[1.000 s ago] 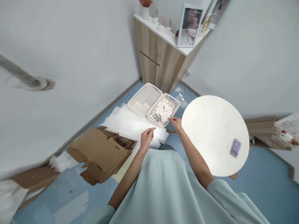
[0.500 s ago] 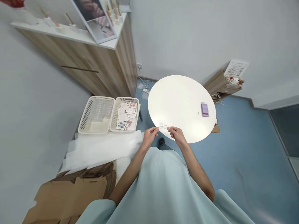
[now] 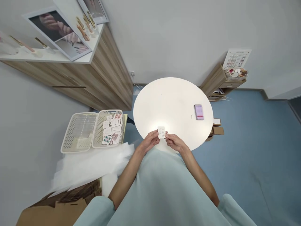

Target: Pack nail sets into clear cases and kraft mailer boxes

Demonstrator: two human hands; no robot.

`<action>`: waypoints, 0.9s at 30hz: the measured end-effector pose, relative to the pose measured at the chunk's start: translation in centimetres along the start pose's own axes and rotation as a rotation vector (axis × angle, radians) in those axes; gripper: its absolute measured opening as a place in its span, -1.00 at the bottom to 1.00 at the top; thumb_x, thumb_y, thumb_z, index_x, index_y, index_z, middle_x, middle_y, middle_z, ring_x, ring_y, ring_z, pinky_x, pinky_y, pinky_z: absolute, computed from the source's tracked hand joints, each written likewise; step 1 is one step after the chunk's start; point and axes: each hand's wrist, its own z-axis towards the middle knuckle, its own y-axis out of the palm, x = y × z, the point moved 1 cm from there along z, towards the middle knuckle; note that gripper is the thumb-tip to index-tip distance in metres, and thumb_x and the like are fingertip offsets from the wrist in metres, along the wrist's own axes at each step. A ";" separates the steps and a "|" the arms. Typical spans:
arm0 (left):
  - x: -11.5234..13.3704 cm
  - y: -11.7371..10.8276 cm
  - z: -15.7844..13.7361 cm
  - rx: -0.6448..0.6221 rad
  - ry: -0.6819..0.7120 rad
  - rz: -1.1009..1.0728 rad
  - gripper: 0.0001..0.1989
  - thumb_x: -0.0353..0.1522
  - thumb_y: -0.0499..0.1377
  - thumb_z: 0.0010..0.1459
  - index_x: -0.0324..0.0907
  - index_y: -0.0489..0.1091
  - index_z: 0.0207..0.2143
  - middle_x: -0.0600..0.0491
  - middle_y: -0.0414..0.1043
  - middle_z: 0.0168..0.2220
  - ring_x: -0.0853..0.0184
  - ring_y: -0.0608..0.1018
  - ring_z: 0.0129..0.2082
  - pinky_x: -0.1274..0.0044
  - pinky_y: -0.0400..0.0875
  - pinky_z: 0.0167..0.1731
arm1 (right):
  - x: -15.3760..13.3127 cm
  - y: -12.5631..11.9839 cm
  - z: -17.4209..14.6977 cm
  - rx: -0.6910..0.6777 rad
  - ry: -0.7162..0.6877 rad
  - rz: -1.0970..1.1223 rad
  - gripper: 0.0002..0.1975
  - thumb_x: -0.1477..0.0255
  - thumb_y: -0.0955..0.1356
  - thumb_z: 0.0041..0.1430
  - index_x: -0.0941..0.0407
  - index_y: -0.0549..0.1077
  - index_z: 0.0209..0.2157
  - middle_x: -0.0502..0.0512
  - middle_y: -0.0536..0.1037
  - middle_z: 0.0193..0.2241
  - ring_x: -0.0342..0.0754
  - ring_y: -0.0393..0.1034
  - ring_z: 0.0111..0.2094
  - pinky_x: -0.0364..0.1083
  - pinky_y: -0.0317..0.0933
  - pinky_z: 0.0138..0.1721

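The left hand (image 3: 150,140) pinches one side edge of a small white card (image 3: 161,132), and the right hand (image 3: 175,142) pinches the opposite edge; both are closed to a narrow grip, with the card face up over the near part of the round white tabletop (image 3: 174,94). To the right on the tabletop, well apart from the hands, lies a purple packet (image 3: 199,112), with a small dark speck (image 3: 191,116) just beside it. Left of the tabletop stand two white perforated baskets side by side: the nearer basket (image 3: 100,124) contains loose cards (image 3: 111,128), and the farther basket (image 3: 69,133) contains clear plastic trays (image 3: 87,124). White sheets (image 3: 98,164) lie in front of the baskets, and brown cardboard (image 3: 54,213) is at lower left. A wood-grain cabinet (image 3: 113,69) occupies the corner beyond, bearing a framed picture (image 3: 58,34). Brown boxes (image 3: 218,130) show past the tabletop's right edge; a small wooden unit (image 3: 215,81) stands by the wall, with a printed board (image 3: 237,58) upright on it. Markings: the held card carries a heading line above columns of dark print, too small to read; the packet's face is pixelated; the board's print is illegible.
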 end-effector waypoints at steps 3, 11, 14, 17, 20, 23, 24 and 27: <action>-0.1 0.7 1.5 0.087 -0.011 0.052 -0.38 -0.03 0.43 0.09 -0.24 0.60 0.08 -0.21 0.64 -0.06 0.52 0.30 -0.54 0.55 0.21 -0.50 | -1.0 -1.6 0.5 0.142 -0.054 -0.124 -0.55 0.04 0.61 -0.05 0.12 0.54 -0.48 -0.06 0.40 -0.52 -0.23 0.05 -0.55 -0.13 -0.05 -0.52; -0.9 2.9 3.2 0.514 -0.004 0.227 -0.30 -0.09 0.50 0.02 -0.20 0.52 0.16 -0.26 0.54 0.18 0.54 0.33 -0.55 0.52 0.32 -0.47 | -2.5 -2.0 -0.1 0.297 -0.234 -0.510 -0.67 0.07 0.50 0.10 0.06 0.65 -0.38 0.04 0.62 -0.40 -0.11 0.26 -0.50 -0.06 0.22 -0.40; -1.5 3.3 3.1 0.605 -0.003 0.270 -0.26 -0.08 0.53 -0.04 -0.20 0.53 0.15 -0.29 0.53 0.19 0.54 0.36 -0.57 0.51 0.35 -0.48 | -1.9 -1.6 -0.4 0.356 -0.288 -0.650 -0.70 0.10 0.45 0.17 0.04 0.61 -0.41 0.03 0.65 -0.36 -0.10 0.26 -0.51 -0.05 0.22 -0.38; -1.8 2.9 2.5 0.653 0.019 0.280 -0.24 -0.04 0.51 -0.03 -0.19 0.52 0.16 -0.26 0.55 0.17 0.54 0.38 -0.58 0.51 0.37 -0.48 | -1.2 -1.7 -0.1 0.407 -0.324 -0.698 -0.75 0.16 0.42 0.18 0.03 0.59 -0.41 0.02 0.64 -0.38 -0.09 0.28 -0.49 -0.06 0.24 -0.36; -1.8 2.0 1.6 0.711 0.075 0.267 -0.25 0.02 0.50 -0.04 -0.21 0.53 0.11 -0.15 0.64 -0.03 0.55 0.34 -0.61 0.54 0.32 -0.52 | -0.7 -2.4 0.5 0.425 -0.287 -0.612 -0.76 0.17 0.43 0.14 0.05 0.58 -0.41 -0.01 0.53 -0.51 -0.09 0.27 -0.51 -0.07 0.23 -0.40; -1.6 1.0 1.0 0.727 0.103 0.246 -0.27 0.00 0.53 -0.12 -0.23 0.55 0.01 0.00 0.63 -0.29 0.57 0.25 -0.64 0.58 0.18 -0.60 | -0.7 -3.0 1.0 0.356 -0.223 -0.464 -0.72 0.13 0.46 0.10 0.07 0.58 -0.40 -0.03 0.48 -0.53 -0.11 0.27 -0.53 -0.08 0.22 -0.43; -1.5 0.8 0.9 0.716 0.102 0.240 -0.29 -0.01 0.55 -0.13 -0.24 0.56 -0.01 0.04 0.61 -0.34 0.58 0.22 -0.65 0.59 0.14 -0.61 | -0.7 -3.1 1.1 0.332 -0.211 -0.427 -0.71 0.13 0.47 0.08 0.08 0.58 -0.41 -0.03 0.48 -0.52 -0.12 0.26 -0.53 -0.09 0.22 -0.43; -1.2 0.4 0.7 0.656 0.099 0.204 -0.31 -0.05 0.56 -0.14 -0.24 0.56 -0.03 0.10 0.54 -0.41 0.60 0.19 -0.67 0.60 0.03 -0.64 | -1.0 -3.2 0.8 0.291 -0.191 -0.347 -0.70 0.13 0.50 0.03 0.09 0.57 -0.43 -0.03 0.47 -0.52 -0.16 0.24 -0.55 -0.10 0.17 -0.45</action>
